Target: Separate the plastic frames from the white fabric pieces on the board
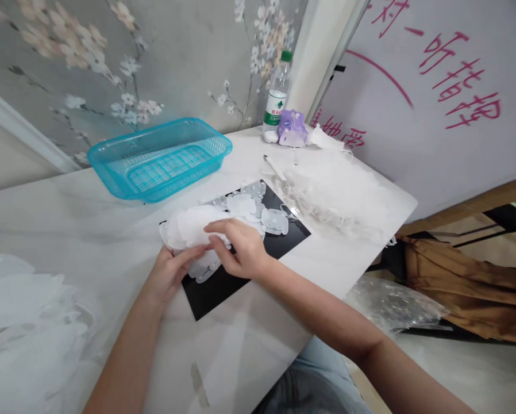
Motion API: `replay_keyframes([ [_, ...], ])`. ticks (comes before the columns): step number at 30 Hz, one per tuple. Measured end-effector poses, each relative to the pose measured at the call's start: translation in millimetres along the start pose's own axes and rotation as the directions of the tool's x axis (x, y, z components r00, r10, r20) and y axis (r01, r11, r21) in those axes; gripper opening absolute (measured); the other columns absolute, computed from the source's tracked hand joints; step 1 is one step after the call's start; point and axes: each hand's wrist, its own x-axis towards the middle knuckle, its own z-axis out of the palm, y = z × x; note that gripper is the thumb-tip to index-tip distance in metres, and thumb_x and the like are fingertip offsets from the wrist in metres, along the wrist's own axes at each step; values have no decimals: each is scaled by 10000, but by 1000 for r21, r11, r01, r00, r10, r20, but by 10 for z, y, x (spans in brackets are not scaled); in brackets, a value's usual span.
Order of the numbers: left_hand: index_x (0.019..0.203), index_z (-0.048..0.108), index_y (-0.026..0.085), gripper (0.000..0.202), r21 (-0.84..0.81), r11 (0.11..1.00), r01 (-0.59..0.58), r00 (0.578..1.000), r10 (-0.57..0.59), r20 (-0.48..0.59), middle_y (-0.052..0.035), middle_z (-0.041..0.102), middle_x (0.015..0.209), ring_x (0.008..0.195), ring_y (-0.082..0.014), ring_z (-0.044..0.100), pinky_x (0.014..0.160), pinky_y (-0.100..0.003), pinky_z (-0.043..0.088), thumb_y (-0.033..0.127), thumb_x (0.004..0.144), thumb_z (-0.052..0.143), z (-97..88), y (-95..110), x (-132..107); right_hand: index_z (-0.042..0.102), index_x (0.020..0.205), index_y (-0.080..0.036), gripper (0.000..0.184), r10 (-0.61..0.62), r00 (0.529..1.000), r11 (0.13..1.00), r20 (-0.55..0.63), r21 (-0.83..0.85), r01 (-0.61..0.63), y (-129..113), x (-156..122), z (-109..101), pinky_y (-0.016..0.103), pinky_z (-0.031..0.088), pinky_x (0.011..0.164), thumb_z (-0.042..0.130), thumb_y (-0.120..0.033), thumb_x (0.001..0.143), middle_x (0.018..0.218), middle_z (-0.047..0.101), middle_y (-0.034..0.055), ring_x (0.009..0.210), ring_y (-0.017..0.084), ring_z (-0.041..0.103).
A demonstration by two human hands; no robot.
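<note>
My left hand holds a white, rounded flat sheet piece, possibly several layers, by its near edge. The thumb and index finger of my right hand close on the same piece's right edge; fine detail between the fingertips is hidden. Below both hands lies a black rectangular board, set at a slant on the white table. Several translucent and white flat cut-out shapes are spread over the board, some partly covered by my hands.
A blue plastic basket stands behind the board. Farther back are a green-capped bottle and a purple packet. A white pen-like tool lies beside white stringy scraps. White flat pieces are heaped at left.
</note>
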Motion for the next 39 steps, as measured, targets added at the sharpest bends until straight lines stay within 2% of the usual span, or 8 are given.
replay_keyframes([
  [4, 766, 738, 141, 281, -38, 998, 39, 999, -39, 8, -61, 756, 821, 804, -227, 727, 683, -197, 574, 200, 524, 869, -6, 15, -7, 597, 1008, -160, 210, 308, 950, 923, -52, -224, -312, 196, 53, -69, 382, 505, 868, 416, -152, 902, 960, 686, 114, 956, 229, 615],
  [10, 754, 743, 142, 272, -73, 996, 45, 999, -45, -2, -50, 755, 803, 762, -206, 728, 600, -153, 558, 185, 517, 869, -46, 8, 1, 592, 1136, -73, 326, 687, 720, 669, 97, -471, -575, 427, 13, -41, 531, 386, 1009, 550, -236, 856, 1232, 588, 216, 1184, 364, 493],
  [18, 957, 723, 172, 457, -45, 998, 33, 999, -33, 7, -45, 760, 908, 735, -184, 724, 634, -165, 560, 198, 525, 868, 12, 38, -20, 617, 808, -191, 140, 344, 932, 936, 113, 36, -350, 284, 90, -53, 384, 422, 984, 575, -305, 879, 1022, 701, 86, 1071, 215, 602],
  [21, 997, 709, 167, 505, -38, 998, 40, 999, -40, 6, -51, 758, 910, 750, -191, 726, 608, -151, 549, 205, 521, 873, 17, 37, -21, 615, 886, -186, 158, 469, 883, 882, 0, 48, -469, 311, 83, -62, 403, 444, 948, 555, -332, 884, 1015, 702, 92, 1004, 211, 630],
  [26, 951, 698, 158, 452, 21, 1000, 20, 1000, -20, -19, -54, 752, 873, 763, -216, 726, 603, -187, 565, 247, 542, 868, 11, 17, -3, 636, 930, -215, 212, 383, 902, 920, 201, 9, -393, 316, 90, -61, 473, 365, 1061, 685, -372, 795, 1245, 642, 87, 1282, 262, 487],
  [30, 825, 688, 155, 373, 9, 1000, 29, 998, -29, -56, -29, 740, 788, 723, -183, 717, 587, -163, 554, 255, 516, 871, 18, 24, 1, 583, 802, -207, 147, 408, 913, 913, 4, 8, -408, 357, 111, -80, 433, 409, 1007, 589, -342, 862, 1106, 698, 85, 1123, 230, 593],
  [35, 750, 676, 142, 350, -9, 999, 35, 998, -35, -51, -9, 707, 687, 642, -145, 691, 589, -155, 552, 226, 471, 871, 24, 50, -8, 623, 854, -197, 187, 638, 767, 770, 77, -99, -630, 513, 77, -98, 416, 436, 975, 486, -314, 905, 1067, 694, 94, 1054, 235, 611],
  [39, 724, 685, 132, 323, -38, 998, 40, 998, -41, -36, -6, 698, 673, 617, -135, 681, 589, -149, 550, 201, 465, 863, 19, 54, -9, 545, 1210, -114, 439, 691, 712, 664, -123, -281, -693, 498, 61, -82, 533, 326, 1066, 616, -244, 796, 1329, 528, 214, 1305, 333, 420],
])
